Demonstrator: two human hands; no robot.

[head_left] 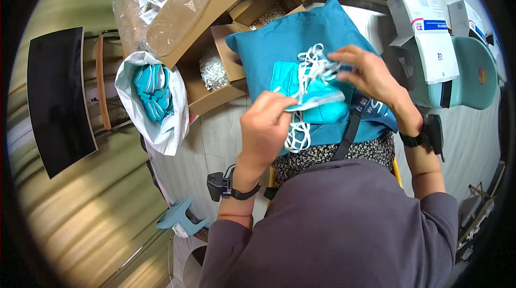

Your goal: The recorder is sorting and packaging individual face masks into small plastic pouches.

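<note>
My left hand (264, 126) is closed in a pinch on a turquoise fabric piece (321, 99) with white edging. My right hand (371, 70) hovers to its right, blurred at the fingertips, with its fingers apart beside a tangle of white cords (316, 62). Whether a cord touches those fingers is hard to make out. Under the held piece lie more turquoise pieces (285, 76), and a white looped cord (298, 136) hangs toward my lap. All of this rests on a teal cloth bag (328, 24) spread over my lap.
To the left, a white sack (123, 81) holds several turquoise pieces with white trim. Beyond it stand open cardboard boxes (207, 94), one containing a white stringy bundle (213, 70). White cartons (422, 16) sit around a pale green chair (475, 73) at the right. A dark panel (58, 100) is at far left.
</note>
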